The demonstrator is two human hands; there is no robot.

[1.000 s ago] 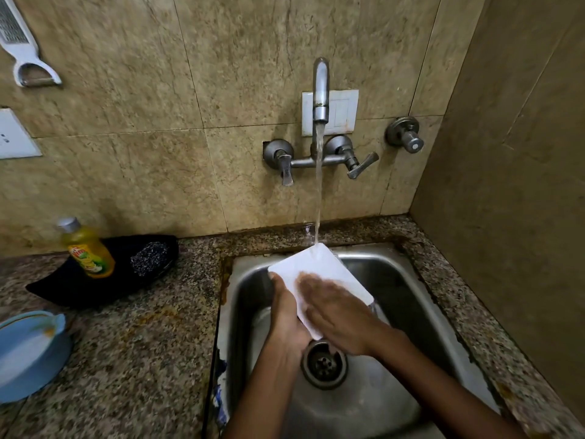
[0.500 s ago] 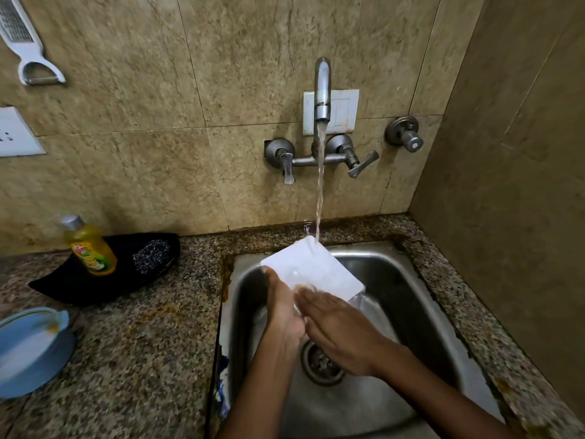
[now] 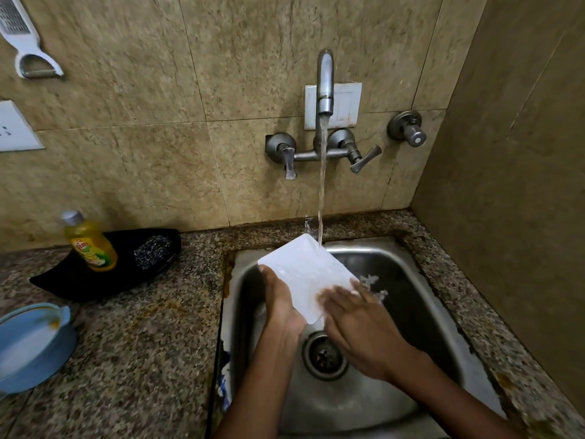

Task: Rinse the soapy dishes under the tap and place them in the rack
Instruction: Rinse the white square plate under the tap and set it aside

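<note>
Nearest the camera, two bare forearms reach up from six o'clock into the steel sink, whose round drain sits between them.

The left hand grips the lower left edge of the white rectangular plate, fingers curled behind it out of sight and the thumb side showing at the rim. The right hand lies flat on the plate's lower right face with fingers straight and spread, touching it rather than clasping it; its fingertips are blurred. The plate is held tilted over the sink, above the drain, its far corner pointing to twelve o'clock.

The water stream falls from the tap and strikes that far corner, throwing small splashes there and beside the right fingers at two o'clock from the plate.

On the granite counter, at nine o'clock from the sink, a blue bowl sits at the frame's left edge. Farther back, toward ten o'clock, a black dish holds a yellow dish-soap bottle and a steel scrubber.

On the tiled wall, the tap's two lever handles flank the spout, a separate valve knob sits at its three o'clock, and a white switch plate lies behind it. A white grater hangs at the top left, above a white socket.
</note>
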